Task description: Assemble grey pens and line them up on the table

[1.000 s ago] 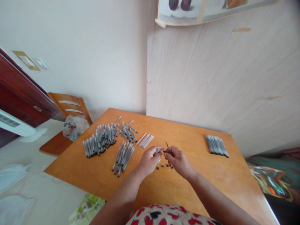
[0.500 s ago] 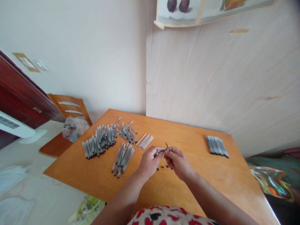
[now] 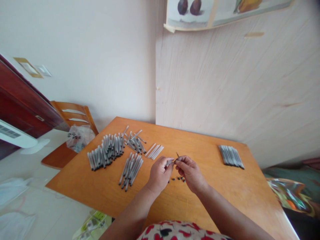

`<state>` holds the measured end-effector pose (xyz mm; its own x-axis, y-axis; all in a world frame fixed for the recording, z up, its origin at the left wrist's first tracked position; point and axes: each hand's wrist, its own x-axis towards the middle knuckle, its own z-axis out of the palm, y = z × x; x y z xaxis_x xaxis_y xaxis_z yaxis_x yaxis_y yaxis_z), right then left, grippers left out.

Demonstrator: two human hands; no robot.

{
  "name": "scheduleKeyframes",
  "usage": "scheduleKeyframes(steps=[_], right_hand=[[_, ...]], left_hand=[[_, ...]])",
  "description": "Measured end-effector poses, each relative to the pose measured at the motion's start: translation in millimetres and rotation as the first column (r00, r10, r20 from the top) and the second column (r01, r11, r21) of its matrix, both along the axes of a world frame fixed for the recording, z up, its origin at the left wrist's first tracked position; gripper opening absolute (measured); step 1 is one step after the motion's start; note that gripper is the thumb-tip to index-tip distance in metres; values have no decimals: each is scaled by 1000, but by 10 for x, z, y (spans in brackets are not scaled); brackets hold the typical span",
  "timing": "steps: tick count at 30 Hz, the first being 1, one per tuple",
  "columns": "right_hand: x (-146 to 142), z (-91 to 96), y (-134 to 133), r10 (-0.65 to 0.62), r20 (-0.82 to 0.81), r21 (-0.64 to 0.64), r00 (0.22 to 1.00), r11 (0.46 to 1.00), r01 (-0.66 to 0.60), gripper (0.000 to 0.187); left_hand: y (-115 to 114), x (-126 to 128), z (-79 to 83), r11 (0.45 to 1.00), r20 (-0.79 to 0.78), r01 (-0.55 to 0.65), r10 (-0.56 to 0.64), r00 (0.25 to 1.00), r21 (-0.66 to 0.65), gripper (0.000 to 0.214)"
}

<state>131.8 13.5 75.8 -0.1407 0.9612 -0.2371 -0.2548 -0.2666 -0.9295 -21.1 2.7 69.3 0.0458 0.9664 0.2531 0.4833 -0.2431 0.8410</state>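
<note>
Both of my hands meet over the middle of the orange wooden table [image 3: 105, 190]. My left hand [image 3: 159, 172] is closed around a short grey pen barrel [image 3: 169, 162]. My right hand [image 3: 189, 170] pinches a small dark piece against the barrel's end, and a thin dark tip [image 3: 177, 154] sticks up just behind its fingers. Several tiny black caps [image 3: 178, 179] lie on the table under my hands.
Heaps of grey pen barrels [image 3: 106, 151] lie at the left, with a smaller row [image 3: 131, 167] and a few pale ones [image 3: 154, 151] nearer. A neat bundle [image 3: 230, 155] rests at the right. A wooden chair [image 3: 71, 116] holds a plastic bag [image 3: 77, 137]. A plywood panel [image 3: 225, 86] stands behind.
My two hands have drawn closer together, the right hand's small piece now meeting the barrel's end. The piles on the table have not moved.
</note>
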Motion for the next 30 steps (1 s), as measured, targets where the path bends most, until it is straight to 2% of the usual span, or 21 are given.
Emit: scheduleKeyframes(steps=[8, 13, 18, 24, 30], right_hand=[[48, 99, -12, -35, 114, 122, 993, 992, 21, 20], [85, 180, 2, 23, 270, 206, 963, 975, -81, 22], [95, 180, 3, 70, 328, 270, 942, 949, -165, 14], [86, 144, 14, 34, 446, 359, 894, 909, -213, 7], [76, 136, 7, 33, 508, 360, 861, 900, -247, 7]], left_hand=[[-10, -26, -50, 998, -25, -35, 34, 999, -43, 21], [-15, -30, -13, 998, -100, -11, 5, 995, -56, 25], [-28, -40, 34, 999, -189, 18, -25, 982, -38, 27], [-41, -42, 94, 999, -255, 39, -47, 966, -36, 28], [-54, -55, 136, 997, -295, 52, -68, 953, -60, 28]])
